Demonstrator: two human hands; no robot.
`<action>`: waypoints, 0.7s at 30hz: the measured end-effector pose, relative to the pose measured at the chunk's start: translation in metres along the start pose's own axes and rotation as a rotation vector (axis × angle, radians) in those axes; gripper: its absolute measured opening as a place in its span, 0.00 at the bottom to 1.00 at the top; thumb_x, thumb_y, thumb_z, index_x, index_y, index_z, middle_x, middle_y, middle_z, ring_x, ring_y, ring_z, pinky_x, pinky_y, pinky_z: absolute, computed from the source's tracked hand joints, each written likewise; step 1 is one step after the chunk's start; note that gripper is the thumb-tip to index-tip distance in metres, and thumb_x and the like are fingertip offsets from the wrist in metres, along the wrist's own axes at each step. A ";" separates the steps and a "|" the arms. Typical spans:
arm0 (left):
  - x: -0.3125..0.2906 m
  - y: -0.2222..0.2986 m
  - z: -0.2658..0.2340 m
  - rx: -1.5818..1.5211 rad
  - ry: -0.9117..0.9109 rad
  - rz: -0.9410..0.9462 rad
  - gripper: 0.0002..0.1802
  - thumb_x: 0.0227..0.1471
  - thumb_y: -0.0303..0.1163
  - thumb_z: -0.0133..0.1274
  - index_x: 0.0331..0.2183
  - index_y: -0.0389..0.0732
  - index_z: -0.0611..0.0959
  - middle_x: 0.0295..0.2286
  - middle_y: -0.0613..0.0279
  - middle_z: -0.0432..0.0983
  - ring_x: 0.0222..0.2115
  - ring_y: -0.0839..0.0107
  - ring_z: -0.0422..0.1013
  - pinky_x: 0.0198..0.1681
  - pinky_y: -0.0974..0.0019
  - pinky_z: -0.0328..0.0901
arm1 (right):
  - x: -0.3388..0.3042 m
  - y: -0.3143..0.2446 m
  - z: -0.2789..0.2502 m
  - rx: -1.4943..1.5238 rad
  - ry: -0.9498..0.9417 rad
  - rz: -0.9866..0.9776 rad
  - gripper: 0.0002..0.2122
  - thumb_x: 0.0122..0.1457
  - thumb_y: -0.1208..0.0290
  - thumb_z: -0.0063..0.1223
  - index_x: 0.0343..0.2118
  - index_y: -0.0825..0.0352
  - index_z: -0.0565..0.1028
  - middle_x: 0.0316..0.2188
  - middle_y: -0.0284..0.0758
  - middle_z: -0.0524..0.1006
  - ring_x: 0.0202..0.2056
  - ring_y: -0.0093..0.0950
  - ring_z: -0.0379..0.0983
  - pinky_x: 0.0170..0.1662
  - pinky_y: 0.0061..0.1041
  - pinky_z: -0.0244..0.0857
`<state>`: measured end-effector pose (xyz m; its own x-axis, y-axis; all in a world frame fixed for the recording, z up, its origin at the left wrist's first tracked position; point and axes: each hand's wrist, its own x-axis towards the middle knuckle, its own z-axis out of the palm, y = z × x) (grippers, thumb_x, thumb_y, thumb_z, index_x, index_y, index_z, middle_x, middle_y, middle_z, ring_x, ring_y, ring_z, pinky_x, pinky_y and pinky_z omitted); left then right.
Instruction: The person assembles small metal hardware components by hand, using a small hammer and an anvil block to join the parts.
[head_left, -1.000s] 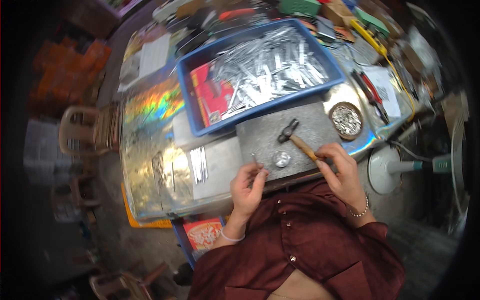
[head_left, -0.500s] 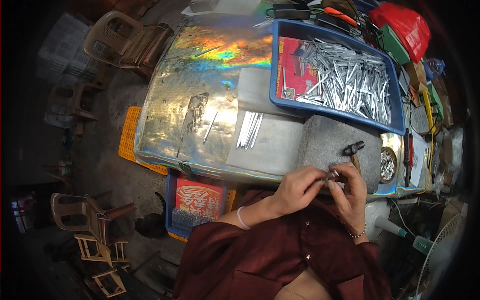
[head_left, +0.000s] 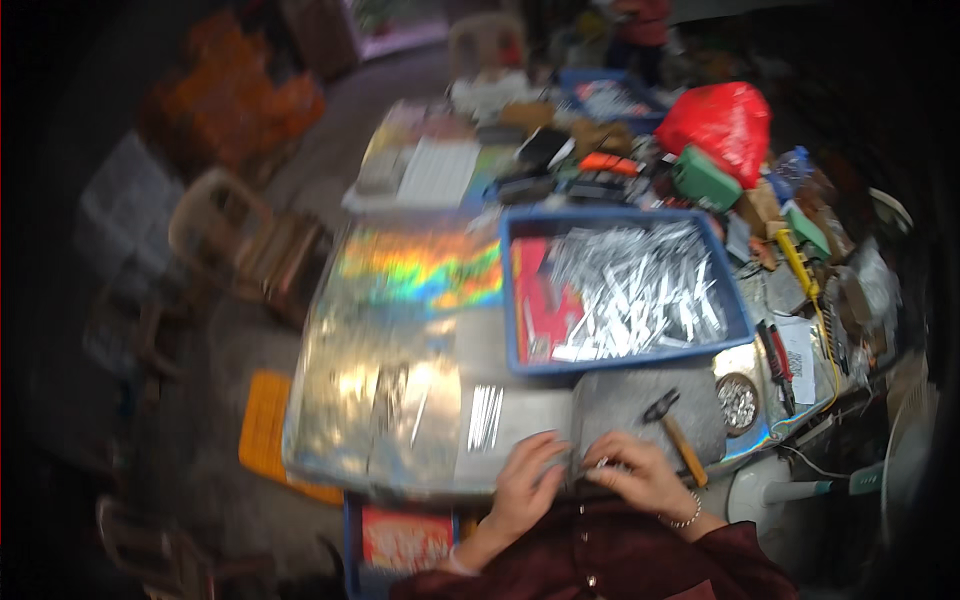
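My left hand (head_left: 528, 485) is over the front edge of the table, its fingers curved and apart from the thumb. Motion blurs it, and I see nothing held in it. Just to its right, my right hand (head_left: 640, 474) pinches small shiny metal pieces (head_left: 604, 463) between thumb and fingers; their exact kind is too blurred to tell. Behind the right hand, a hammer (head_left: 674, 428) with a wooden handle lies on a grey block (head_left: 610, 400). A row of thin silvery metal strips (head_left: 485, 418) lies on the grey sheet left of the block.
A blue tray (head_left: 510, 300) heaped with silvery strips stands behind the block. To the right is a round dish (head_left: 754, 420) of small metal bits, with pliers (head_left: 776, 365) beyond. A red bag (head_left: 718, 130) lies farther back. A fan (head_left: 770, 490) stands right of the table.
The view has tipped up, showing more of the table's far end and a person there. My hands, together before, are now apart, the left one over to the left.
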<state>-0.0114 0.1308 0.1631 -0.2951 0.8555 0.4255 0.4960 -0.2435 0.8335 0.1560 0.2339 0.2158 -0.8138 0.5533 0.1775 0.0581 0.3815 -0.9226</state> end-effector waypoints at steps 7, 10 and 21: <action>0.004 -0.093 -0.083 0.952 0.130 -0.161 0.22 0.45 0.26 0.51 0.44 0.29 0.71 0.38 0.44 0.69 0.41 0.49 0.66 0.43 0.54 0.61 | -0.008 0.010 0.005 0.038 -0.065 0.046 0.07 0.56 0.74 0.54 0.36 0.70 0.75 0.33 0.37 0.75 0.36 0.29 0.74 0.39 0.24 0.66; -0.005 -0.110 -0.086 1.253 0.009 -0.243 0.19 0.45 0.28 0.49 0.41 0.30 0.73 0.33 0.50 0.69 0.36 0.54 0.67 0.36 0.57 0.61 | -0.011 0.013 0.010 0.034 -0.063 -0.017 0.08 0.57 0.70 0.52 0.36 0.69 0.74 0.33 0.37 0.74 0.35 0.32 0.73 0.37 0.26 0.66; 0.017 -0.103 -0.099 1.236 -0.119 -0.238 0.17 0.44 0.24 0.49 0.39 0.28 0.73 0.29 0.52 0.68 0.33 0.58 0.67 0.33 0.60 0.65 | -0.014 0.009 0.001 0.021 -0.055 -0.035 0.08 0.58 0.70 0.52 0.36 0.69 0.74 0.34 0.37 0.74 0.33 0.29 0.73 0.36 0.24 0.66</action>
<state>-0.1484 0.1250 0.1193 -0.4385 0.8706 0.2230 0.8899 0.4552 -0.0275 0.1673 0.2282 0.2047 -0.8457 0.4983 0.1910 0.0175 0.3835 -0.9234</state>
